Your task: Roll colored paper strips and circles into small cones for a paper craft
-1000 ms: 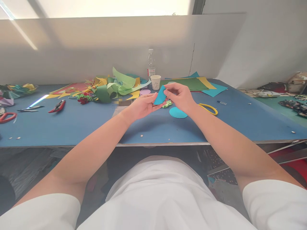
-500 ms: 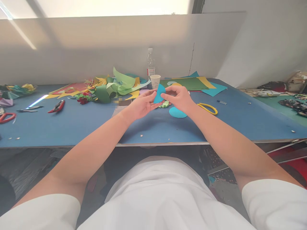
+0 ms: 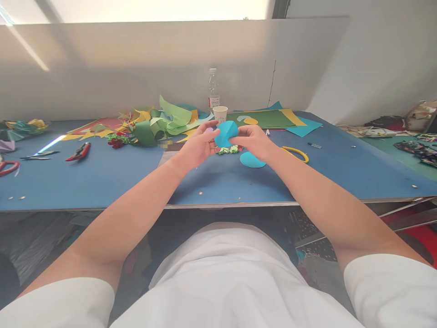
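Note:
A blue paper circle [image 3: 226,134], creased down its middle, is spread open above the table between both hands. My left hand [image 3: 201,145] pinches its left edge, and my right hand [image 3: 251,142] grips the right edge with thumb and fingers. Below my right hand a second blue paper circle [image 3: 252,160] lies flat on the table. Behind the held circle are pale green frilled paper pieces [image 3: 229,150], partly hidden, and a paper cup [image 3: 220,113]. Yellow-handled scissors [image 3: 296,154] lie right of my right wrist, their blades hidden by the arm.
Curled green and yellow paper scraps [image 3: 164,120] pile up at the back left. Red-handled pliers [image 3: 79,152], tweezers [image 3: 40,156] and red-handled scissors [image 3: 8,167] lie at the left. A plastic bottle [image 3: 213,89] stands by the wall; coloured paper sheets [image 3: 273,119] lie back right.
The blue paper circle was folded in half and is now unfolded, its face turned toward me. My hands have moved slightly apart, both still holding it.

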The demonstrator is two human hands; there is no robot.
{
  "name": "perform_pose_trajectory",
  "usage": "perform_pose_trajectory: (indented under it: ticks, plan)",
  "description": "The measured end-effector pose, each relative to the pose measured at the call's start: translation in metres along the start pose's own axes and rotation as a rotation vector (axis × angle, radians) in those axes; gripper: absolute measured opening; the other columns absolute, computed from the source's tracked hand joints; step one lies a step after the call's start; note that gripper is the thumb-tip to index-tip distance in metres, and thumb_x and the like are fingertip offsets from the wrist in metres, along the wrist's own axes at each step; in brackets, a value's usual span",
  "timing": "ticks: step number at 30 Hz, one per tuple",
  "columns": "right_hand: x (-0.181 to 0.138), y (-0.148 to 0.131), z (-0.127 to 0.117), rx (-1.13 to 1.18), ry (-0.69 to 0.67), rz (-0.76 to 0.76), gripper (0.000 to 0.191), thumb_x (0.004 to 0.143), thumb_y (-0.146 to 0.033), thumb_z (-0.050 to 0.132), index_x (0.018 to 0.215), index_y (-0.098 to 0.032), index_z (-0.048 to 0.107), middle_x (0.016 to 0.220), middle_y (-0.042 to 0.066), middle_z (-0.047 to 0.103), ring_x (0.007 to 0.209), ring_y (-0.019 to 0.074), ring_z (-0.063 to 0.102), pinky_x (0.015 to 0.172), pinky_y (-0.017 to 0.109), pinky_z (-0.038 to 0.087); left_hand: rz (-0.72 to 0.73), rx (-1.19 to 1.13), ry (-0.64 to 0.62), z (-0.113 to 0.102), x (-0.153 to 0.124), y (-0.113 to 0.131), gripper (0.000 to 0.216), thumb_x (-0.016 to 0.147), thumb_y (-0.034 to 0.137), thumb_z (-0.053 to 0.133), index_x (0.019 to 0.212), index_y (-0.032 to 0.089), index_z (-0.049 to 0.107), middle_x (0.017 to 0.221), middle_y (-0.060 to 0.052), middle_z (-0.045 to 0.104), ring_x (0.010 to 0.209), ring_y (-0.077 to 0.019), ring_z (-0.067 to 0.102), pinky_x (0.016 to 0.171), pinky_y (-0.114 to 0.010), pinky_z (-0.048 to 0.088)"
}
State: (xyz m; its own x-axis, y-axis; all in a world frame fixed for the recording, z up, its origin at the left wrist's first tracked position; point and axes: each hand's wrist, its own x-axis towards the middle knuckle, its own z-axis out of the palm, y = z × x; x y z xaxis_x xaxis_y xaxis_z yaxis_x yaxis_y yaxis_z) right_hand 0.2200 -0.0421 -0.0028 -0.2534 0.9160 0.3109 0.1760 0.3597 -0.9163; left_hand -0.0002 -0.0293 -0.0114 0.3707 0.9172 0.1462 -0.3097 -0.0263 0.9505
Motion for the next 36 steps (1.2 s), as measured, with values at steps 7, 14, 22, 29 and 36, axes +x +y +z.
perform_pose_trajectory:
  ticks: [7, 14, 22, 29, 36]
  plan:
    - [0.002, 0.002, -0.001, 0.103, -0.033, 0.026, 0.015, 0.072, -0.019, 0.082, 0.073, -0.021, 0.067, 0.071, 0.001, 0.064, 0.070, 0.0176, 0.062, 0.066, 0.033, 0.049, 0.331, 0.366, -0.021, 0.009, -0.010, -0.005, 0.063, 0.079, 0.032, 0.093, 0.135, 0.037, 0.065, 0.094, 0.002, 0.074, 0.084, -0.0161, 0.071, 0.084, -0.033, 0.056]
    - [0.002, 0.006, -0.002, 0.099, -0.013, -0.050, 0.044, 0.072, -0.019, 0.089, 0.110, -0.026, 0.068, 0.085, 0.000, 0.075, 0.078, 0.0206, 0.067, 0.066, 0.033, 0.051, 0.498, 0.606, 0.041, 0.000, 0.005, -0.016, 0.024, 0.086, 0.031, 0.081, 0.110, 0.027, 0.077, 0.106, -0.003, 0.075, 0.073, -0.0123, 0.058, 0.063, -0.029, 0.048]
    - [0.008, 0.023, -0.004, 0.032, -0.013, -0.304, 0.055, 0.079, -0.037, 0.092, 0.127, -0.032, 0.066, 0.087, -0.002, 0.073, 0.078, 0.0195, 0.065, 0.070, 0.036, 0.054, 0.493, 0.559, 0.094, 0.001, 0.004, -0.014, 0.029, 0.081, 0.029, 0.086, 0.108, 0.024, 0.079, 0.106, -0.004, 0.079, 0.082, -0.0145, 0.066, 0.072, -0.031, 0.055]
    - [0.008, 0.020, -0.004, -0.037, 0.068, -0.346, 0.047, 0.076, -0.043, 0.094, 0.116, -0.025, 0.076, 0.096, 0.003, 0.076, 0.079, 0.0194, 0.062, 0.071, 0.038, 0.057, 0.470, 0.514, 0.084, 0.000, 0.004, -0.013, 0.033, 0.078, 0.028, 0.088, 0.110, 0.023, 0.080, 0.111, -0.006, 0.080, 0.092, -0.0180, 0.073, 0.084, -0.036, 0.064]
    - [0.008, 0.020, -0.001, -0.025, 0.093, -0.352, 0.044, 0.072, -0.044, 0.096, 0.110, -0.026, 0.081, 0.098, 0.004, 0.078, 0.085, 0.0217, 0.067, 0.068, 0.036, 0.058, 0.489, 0.582, 0.085, -0.001, 0.005, -0.014, 0.039, 0.081, 0.027, 0.085, 0.120, 0.024, 0.079, 0.116, -0.006, 0.082, 0.100, -0.0218, 0.076, 0.087, -0.040, 0.066]
